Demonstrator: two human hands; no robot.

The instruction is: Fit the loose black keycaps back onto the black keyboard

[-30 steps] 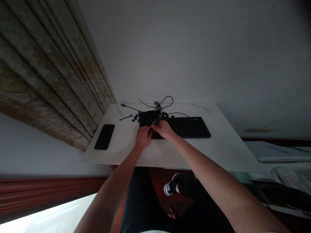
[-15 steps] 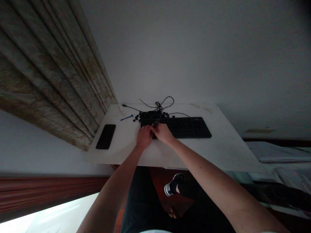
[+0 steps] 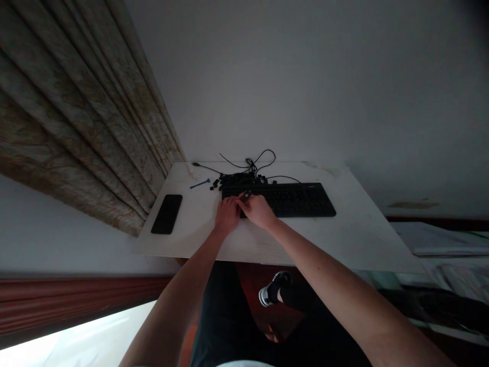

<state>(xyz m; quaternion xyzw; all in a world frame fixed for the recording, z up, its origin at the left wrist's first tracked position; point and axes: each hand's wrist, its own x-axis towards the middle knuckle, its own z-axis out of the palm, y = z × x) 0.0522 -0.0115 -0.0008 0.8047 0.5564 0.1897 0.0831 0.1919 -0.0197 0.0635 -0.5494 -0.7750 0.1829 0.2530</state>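
Both hands sit closer together than a second ago, and the small dark piece (image 3: 246, 194) pinched in the fingertips of the right hand (image 3: 260, 211) now stands lower, against the left end of the keyboard (image 3: 298, 200). The left hand (image 3: 227, 215) rests curled on that same end, just beside the piece; whether it grips anything cannot be told. The keyboard lies near the far edge of the tabletop (image 3: 344, 239).

left hand (image 3: 227, 216) and right hand (image 3: 260, 211) close together on the left end of a black keyboard (image 3: 301, 200), white tabletop (image 3: 344, 239), phone (image 3: 167, 214) nearby.
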